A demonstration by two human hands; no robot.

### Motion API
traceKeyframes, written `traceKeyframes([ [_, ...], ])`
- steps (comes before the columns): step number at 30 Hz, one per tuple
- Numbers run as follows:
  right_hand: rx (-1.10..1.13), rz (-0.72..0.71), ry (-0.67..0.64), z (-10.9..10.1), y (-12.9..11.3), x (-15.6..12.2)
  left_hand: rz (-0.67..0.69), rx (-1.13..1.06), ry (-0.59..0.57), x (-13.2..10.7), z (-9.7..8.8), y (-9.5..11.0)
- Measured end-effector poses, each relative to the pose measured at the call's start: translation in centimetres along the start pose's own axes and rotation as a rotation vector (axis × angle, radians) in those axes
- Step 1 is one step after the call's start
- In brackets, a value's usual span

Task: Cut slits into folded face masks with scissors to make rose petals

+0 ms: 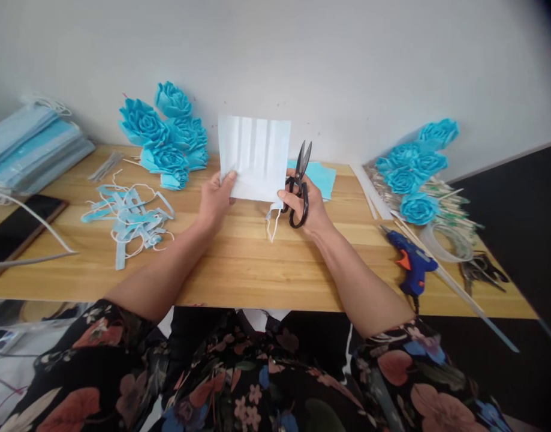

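A pale, unfolded face mask is held upright above the table. My left hand pinches its lower left corner, thumb in front. With its thumb, my right hand presses the lower right corner. The same hand carries black-handled scissors, blades pointing up and a little apart. Below that corner hangs a small strip with a white ear loop; whether it is still joined to the mask I cannot tell. Behind my right hand lie blue sheets, partly hidden.
Cut strips with ear loops lie heaped on the left, near stacked masks and a phone. Blue fabric roses stand at the back left, more roses at the right. A glue gun and pliers are front right.
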State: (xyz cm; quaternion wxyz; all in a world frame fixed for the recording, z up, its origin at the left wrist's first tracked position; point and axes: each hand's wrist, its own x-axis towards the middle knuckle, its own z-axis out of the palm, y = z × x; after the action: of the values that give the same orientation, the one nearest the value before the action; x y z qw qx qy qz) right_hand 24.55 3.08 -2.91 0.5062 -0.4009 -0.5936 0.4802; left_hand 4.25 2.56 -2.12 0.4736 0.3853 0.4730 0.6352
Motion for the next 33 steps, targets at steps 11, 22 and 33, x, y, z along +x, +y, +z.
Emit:
traceKeyframes([
  [11, 0.063, 0.077, -0.033, -0.4, 0.0, 0.2, -0.008, -0.038, -0.068, 0.2, -0.4, -0.5],
  [22, 0.114, 0.033, 0.093, -0.3, -0.3, 0.4, -0.021, -0.038, -0.184, -0.1, -0.7, -0.1],
  [33, 0.048, -0.017, 0.067, -0.4, -0.2, 0.3, 0.009, 0.032, -0.023, 1.3, -1.5, -1.2],
])
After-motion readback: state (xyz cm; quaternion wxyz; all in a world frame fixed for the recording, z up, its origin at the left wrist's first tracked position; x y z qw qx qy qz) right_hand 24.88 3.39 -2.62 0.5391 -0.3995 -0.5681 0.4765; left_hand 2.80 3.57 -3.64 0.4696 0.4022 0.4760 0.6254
